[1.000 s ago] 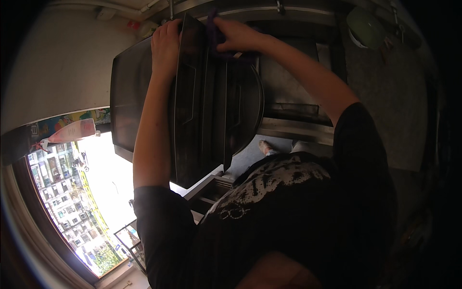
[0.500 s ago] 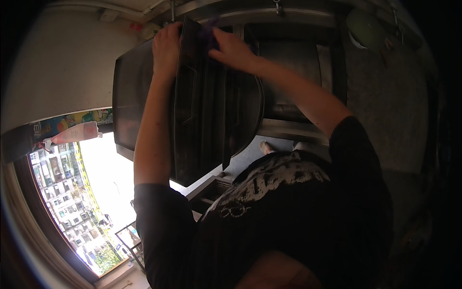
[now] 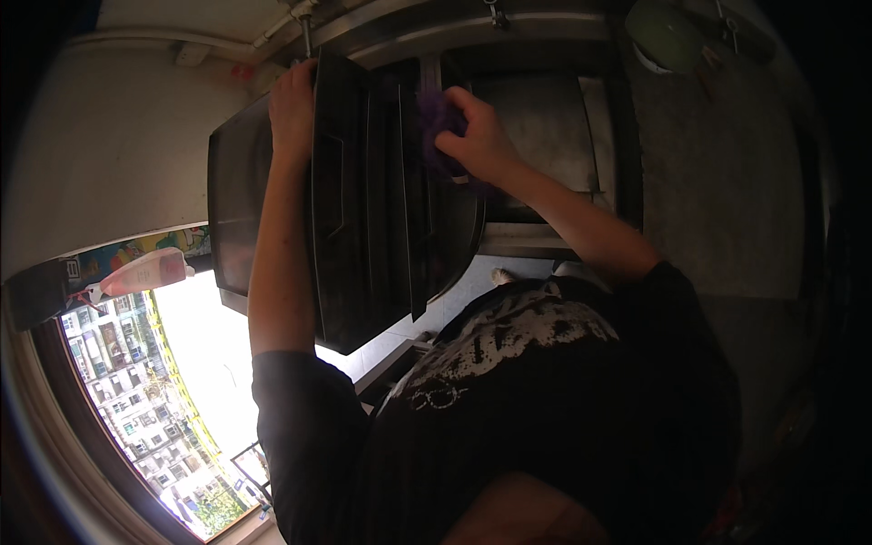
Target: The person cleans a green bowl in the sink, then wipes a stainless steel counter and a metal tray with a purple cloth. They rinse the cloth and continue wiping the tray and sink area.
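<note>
My left hand grips the top far edge of a dark glossy panel, part of a tall dark kitchen appliance that looks like a range hood. The fingers curl over the edge, and their tips are partly hidden. Bunched in my right hand is a fuzzy purple cloth; blur hides its exact kind. It is just right of the upright inner panel, over the dark rounded part of the appliance; whether it touches the surface I cannot tell.
Right of the appliance is a dark metal recess with a light strip. A greenish round vessel is at the upper right. Pipes run along the wall at upper left. A pink-white bottle lies by the bright window.
My right hand has moved right and down with the purple cloth, away from the upper end of the panels. My left hand keeps hold of the panel edge; the whole view has shifted slightly.
</note>
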Motion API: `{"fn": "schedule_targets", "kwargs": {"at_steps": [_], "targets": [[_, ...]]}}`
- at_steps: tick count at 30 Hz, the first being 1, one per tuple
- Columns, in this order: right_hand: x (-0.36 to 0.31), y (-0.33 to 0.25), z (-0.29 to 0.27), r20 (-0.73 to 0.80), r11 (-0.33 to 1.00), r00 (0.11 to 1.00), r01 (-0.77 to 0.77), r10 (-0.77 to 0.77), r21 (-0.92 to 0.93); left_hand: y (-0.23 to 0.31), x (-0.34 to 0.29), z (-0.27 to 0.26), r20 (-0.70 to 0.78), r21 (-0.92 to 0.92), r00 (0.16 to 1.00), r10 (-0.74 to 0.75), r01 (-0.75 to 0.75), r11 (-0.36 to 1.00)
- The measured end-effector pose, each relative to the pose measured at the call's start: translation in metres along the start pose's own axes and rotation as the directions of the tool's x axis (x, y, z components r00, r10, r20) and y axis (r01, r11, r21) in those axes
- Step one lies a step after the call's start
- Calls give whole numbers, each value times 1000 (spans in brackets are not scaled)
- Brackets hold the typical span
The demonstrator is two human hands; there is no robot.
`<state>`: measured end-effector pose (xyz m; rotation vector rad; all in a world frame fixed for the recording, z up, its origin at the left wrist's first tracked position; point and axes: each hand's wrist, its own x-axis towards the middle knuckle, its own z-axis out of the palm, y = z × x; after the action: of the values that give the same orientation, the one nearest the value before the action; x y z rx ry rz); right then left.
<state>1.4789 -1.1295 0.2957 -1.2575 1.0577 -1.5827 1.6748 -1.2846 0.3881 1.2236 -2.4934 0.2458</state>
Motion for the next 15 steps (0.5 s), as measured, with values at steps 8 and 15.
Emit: {"fn": "schedule_targets", "kwargs": {"at_steps": [8,15], "targets": [[-19,53,72,-95,994,989,-109,110,15,-1,6,-1,188,-77,969,-163,180,981],[4,68,63,-79,991,988,-134,134,-1,-7,0,6,59,-29,998,-28,30,999]]}}
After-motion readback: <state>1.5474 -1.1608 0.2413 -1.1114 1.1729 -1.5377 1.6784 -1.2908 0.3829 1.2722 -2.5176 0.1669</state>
